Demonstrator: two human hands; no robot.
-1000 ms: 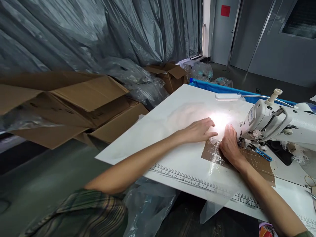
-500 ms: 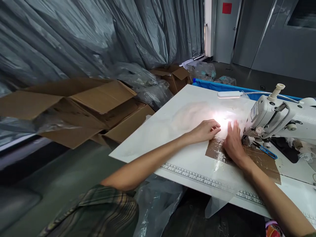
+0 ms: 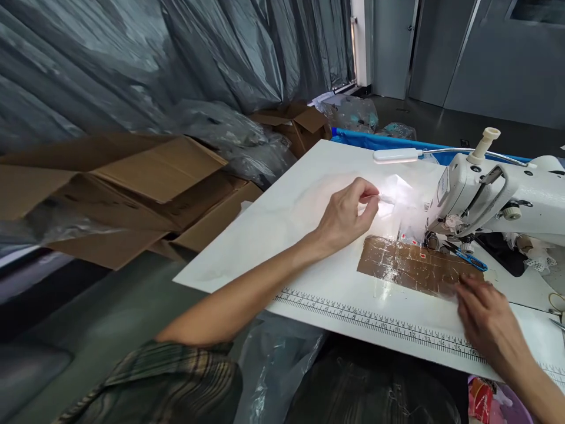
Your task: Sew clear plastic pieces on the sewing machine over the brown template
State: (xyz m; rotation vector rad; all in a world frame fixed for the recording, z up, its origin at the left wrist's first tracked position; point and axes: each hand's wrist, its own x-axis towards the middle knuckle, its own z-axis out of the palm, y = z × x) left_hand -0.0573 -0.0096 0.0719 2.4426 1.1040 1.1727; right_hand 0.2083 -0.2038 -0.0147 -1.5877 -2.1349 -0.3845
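My left hand (image 3: 351,209) is raised over the white table, thumb and forefinger pinched on a thin piece of white fabric (image 3: 397,188). The lamp's glare washes out much of that piece. Its far end spreads toward the sewing machine (image 3: 494,194). My right hand (image 3: 488,315), smeared by motion, is at the lower right corner of a brown taped patch (image 3: 392,265), with its fingers bent downward. Whether anything is in it cannot be made out. Blue-handled scissors (image 3: 472,259) lie beside the machine's needle area.
A lamp (image 3: 397,155) on a bendable neck hangs above the fabric. Along the front edge of the tabletop (image 3: 247,265) runs a printed ruler (image 3: 353,315). Open cardboard boxes (image 3: 145,182) and clear plastic bags (image 3: 220,126) stand to the left. A purple-rimmed bin (image 3: 514,400) sits below right.
My right hand has left the fabric and moved down and right to the patch's corner. My left hand has lifted slightly and moved left, pinching the white piece. The view has shifted slightly.
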